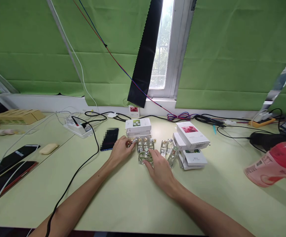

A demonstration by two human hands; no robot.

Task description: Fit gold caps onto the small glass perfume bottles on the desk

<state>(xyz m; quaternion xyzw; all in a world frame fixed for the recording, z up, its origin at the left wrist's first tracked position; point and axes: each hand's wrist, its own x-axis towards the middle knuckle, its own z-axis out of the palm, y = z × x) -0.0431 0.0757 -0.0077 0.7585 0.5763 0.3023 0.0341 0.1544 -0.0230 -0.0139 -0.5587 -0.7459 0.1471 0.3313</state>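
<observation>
My left hand (121, 148) pinches a small perfume vial (134, 142) with a shiny end, tilted at the left of a row of glass vials (145, 144). My right hand (160, 166) has its thumb and fingers around the right side of a wide glass perfume bottle (143, 158), which stands in front of that row. Right of the row are two more upright vials (163, 148) and a larger, leaning glass spray bottle (172, 156). The right hand's fingers partly cover the wide bottle.
White boxes (138, 124) are stacked behind the vials, and more white boxes (193, 135) lie to the right. A phone (109, 140) lies left of my left hand. A black cable (83, 166) crosses near my left arm. A pink bottle (272, 164) stands far right.
</observation>
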